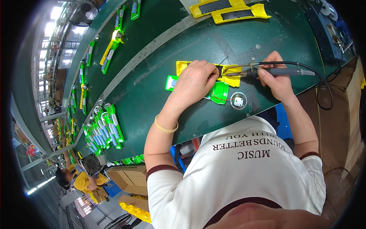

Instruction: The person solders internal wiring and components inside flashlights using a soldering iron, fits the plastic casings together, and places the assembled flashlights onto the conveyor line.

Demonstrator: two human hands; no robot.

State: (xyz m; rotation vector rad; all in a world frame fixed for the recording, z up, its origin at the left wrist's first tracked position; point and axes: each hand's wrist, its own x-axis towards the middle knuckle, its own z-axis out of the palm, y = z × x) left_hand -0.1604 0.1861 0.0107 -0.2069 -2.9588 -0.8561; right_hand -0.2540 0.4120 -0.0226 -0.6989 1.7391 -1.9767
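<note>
Right now the yellow casing point(228, 75) lies on the green tabletop point(160, 91) just ahead of you, with a dark panel set in its middle. Your left hand point(194, 82) rests on top of it, fingers point(210, 74) curled down and pressed onto the dark panel, holding the piece flat. Your right hand point(277, 78) grips the soldering iron point(272, 71) like a pen, fingers wrapped tight around its grey handle, the metal tip reaching left to the casing's right end. The iron's black cord point(324, 89) loops off to your right.

Under and just below the casing sits a green housing point(218, 92), with a thin red wire point(221, 100) running from it. Just beside that, to the right, stands a small round clear dish point(238, 101) with a pale square piece inside.

Farther left, a cluster of green parts point(105, 129) is stacked on the tabletop. At the far edge lie two more yellow casings point(228, 9).
</note>
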